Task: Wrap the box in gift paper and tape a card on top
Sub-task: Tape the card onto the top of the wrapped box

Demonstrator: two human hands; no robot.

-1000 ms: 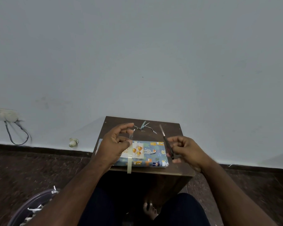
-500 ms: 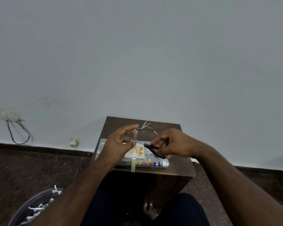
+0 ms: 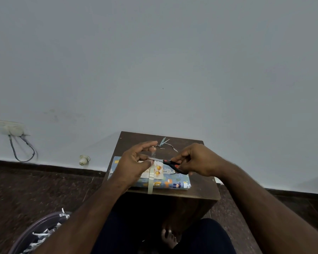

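hidden: left part of card (image 3: 155, 170) and left part of wrapped box (image 3: 170, 183) sat under left hand (image 3: 134, 166); scissor handles mostly buried in right hand (image 3: 196, 160); blade tips ran in behind the left fingers, couldn't tell if blades were closed.
left grip: thumb and fingers pinched a clear tape strip (image 3: 154, 153) held taut just above the card; its upper edge was hard to make out.
right grip: closed around black-and-red scissors (image 3: 170, 165), blades across the strip right beside the left pinch.
task item: wrapped box lay on the small dark wooden table (image 3: 200, 187), directly below both grips; card on its top, a tape band (image 3: 150, 182) running down over the near edge.
around: paper scraps (image 3: 164, 143) on table beyond the hands; bin of shreds (image 3: 42, 233) near-left, cut off by frame; wall socket with cable (image 3: 13, 129) far left.
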